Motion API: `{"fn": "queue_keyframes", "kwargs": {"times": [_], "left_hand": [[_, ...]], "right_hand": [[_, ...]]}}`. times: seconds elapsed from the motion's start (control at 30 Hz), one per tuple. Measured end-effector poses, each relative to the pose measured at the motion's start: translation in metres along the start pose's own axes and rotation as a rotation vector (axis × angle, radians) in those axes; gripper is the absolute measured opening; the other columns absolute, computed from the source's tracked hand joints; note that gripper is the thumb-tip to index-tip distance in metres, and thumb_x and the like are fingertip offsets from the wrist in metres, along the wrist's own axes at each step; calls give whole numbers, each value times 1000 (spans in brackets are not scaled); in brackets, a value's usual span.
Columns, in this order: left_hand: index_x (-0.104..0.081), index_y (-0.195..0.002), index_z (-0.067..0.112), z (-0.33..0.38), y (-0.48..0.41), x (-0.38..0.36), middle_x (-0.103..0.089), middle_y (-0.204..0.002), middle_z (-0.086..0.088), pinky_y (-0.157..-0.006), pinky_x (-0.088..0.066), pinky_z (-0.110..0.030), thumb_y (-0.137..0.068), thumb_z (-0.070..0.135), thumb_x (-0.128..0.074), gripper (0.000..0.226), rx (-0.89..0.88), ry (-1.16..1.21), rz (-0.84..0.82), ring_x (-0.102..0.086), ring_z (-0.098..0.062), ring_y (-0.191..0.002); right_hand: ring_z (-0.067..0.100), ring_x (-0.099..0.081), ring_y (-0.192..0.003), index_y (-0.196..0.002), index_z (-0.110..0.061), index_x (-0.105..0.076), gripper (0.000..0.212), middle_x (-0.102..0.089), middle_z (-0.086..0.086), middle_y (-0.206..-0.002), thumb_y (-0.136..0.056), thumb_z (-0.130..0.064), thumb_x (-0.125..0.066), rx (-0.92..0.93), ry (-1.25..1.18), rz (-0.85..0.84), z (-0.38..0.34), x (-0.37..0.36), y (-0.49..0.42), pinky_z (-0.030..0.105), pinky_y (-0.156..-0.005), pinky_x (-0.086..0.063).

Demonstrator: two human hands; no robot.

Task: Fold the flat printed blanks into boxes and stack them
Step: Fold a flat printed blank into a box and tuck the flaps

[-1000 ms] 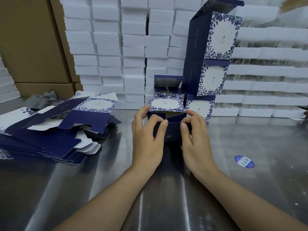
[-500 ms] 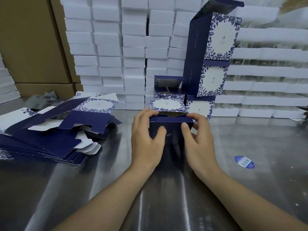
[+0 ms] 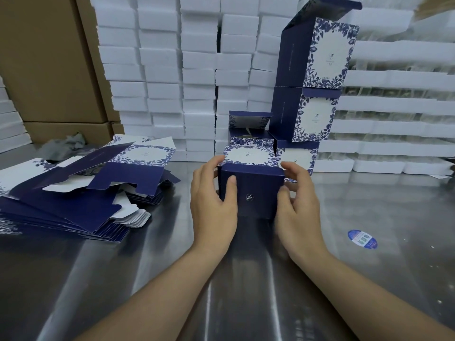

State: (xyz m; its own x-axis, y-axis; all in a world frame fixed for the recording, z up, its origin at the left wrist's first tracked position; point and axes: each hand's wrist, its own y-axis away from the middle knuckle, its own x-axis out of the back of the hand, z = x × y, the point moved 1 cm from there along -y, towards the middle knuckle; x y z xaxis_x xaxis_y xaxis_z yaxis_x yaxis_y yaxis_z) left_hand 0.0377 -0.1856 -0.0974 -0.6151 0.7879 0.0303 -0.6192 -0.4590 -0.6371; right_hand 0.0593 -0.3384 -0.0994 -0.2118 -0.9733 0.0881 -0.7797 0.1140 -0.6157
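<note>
A dark blue box [image 3: 256,193] with a small logo on its near face stands on the steel table [image 3: 369,279], its white floral face turned up. My left hand [image 3: 211,205] grips its left side with the thumb on the near face. My right hand [image 3: 295,200] holds its right side, fingers curled over the top corner. A heap of flat printed blanks [image 3: 73,188] lies to the left. Behind, folded boxes form a stack [image 3: 312,94] three high, with another folded box [image 3: 248,134], flap up, beside it.
White foam trays [image 3: 172,70] are piled in a wall along the back, with brown cartons [image 3: 49,57] at the far left. A blue oval sticker [image 3: 362,238] lies on the table to the right. A grey rag [image 3: 66,143] sits behind the blanks.
The flaps on the near side of the box have been closed into a flat blue face. Both hands have shifted from pressing the flaps to holding the box's sides.
</note>
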Motion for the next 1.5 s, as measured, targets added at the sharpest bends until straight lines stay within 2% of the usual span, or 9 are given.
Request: {"fn": "queue_keyframes", "kwargs": {"times": [0.2, 0.53, 0.67, 0.8, 0.9, 1.07, 1.2, 1.33, 1.5], "left_hand": [[-53, -149, 32, 1, -2, 2, -63, -137, 14, -108, -52, -44, -106, 21, -60, 45, 132, 7, 78, -57, -1, -124], [-52, -150, 33, 42, -10, 5, -52, -132, 28, -119, -25, -31, -103, 16, -44, 50, -8, -125, 197, -40, 5, -129], [-68, -136, 29, 69, -29, 14, -68, -121, 14, -112, -36, -31, -96, 12, -45, 49, -313, -236, -2, -55, -11, -120], [-70, -132, 28, 76, -36, 11, -69, -109, 13, -99, -49, -40, -101, 10, -40, 47, -404, -138, -363, -63, -11, -109], [-65, -134, 33, 72, -36, 8, -68, -109, 15, -97, -49, -28, -107, 9, -39, 44, -320, -58, -462, -63, -12, -114], [-64, -128, 36, 64, -33, 5, -59, -125, 19, -96, -46, -15, -100, 18, -63, 34, -351, -112, -346, -59, -4, -122], [-72, -105, 33, 48, -30, 7, -62, -112, 19, -96, -50, -33, -95, 37, -70, 10, -440, -394, -321, -57, -6, -117], [-67, -110, 47, 27, -26, 10, -47, -138, 17, -107, -41, -28, -95, 37, -75, 19, -292, -391, -226, -42, -11, -140], [-53, -123, 59, 4, -23, 17, -21, -163, 13, -89, -24, 10, -90, 36, -80, 48, -85, -240, -303, -16, 40, -127]], "right_hand": [[4, -62, -111, -133, -25, -63, 42, -59, -8, -122, -103, 3, -57, 160, 115, -28, -5, 0, 1, 33, -89, -56], [7, -46, -138, -142, -29, -54, 62, -52, -7, -142, -91, 1, -75, 362, 203, -124, -8, -1, 6, 31, -116, -38], [12, -35, -152, -158, -34, -37, 98, -40, -1, -160, -77, -19, -91, 485, 238, -181, -14, -4, 10, 26, -125, -27], [28, -32, -156, -158, -24, -33, 107, -32, 7, -167, -71, -41, -92, 600, 251, -116, -25, -12, 18, 52, -126, -26], [28, -28, -158, -152, -23, -35, 109, -30, 11, -169, -64, -44, -95, 558, 245, -118, -29, -10, 19, 65, -122, -26], [11, -32, -154, -148, -41, -40, 97, -37, -4, -162, -63, -54, -82, 318, 256, -12, -29, -8, 15, 53, -119, -38], [3, -44, -139, -146, -53, -37, 92, -42, -18, -145, -65, -55, -81, 61, 165, 4, -14, -8, 9, 42, -116, -43], [3, -47, -140, -152, -53, -35, 90, -46, -27, -147, -79, -38, -86, 63, 122, -99, -3, -7, 7, 40, -114, -47], [-5, -57, -125, -147, -62, -36, 80, -55, -40, -130, -94, -14, -72, 5, -20, -180, -1, -12, 8, 22, -84, -58]]}}
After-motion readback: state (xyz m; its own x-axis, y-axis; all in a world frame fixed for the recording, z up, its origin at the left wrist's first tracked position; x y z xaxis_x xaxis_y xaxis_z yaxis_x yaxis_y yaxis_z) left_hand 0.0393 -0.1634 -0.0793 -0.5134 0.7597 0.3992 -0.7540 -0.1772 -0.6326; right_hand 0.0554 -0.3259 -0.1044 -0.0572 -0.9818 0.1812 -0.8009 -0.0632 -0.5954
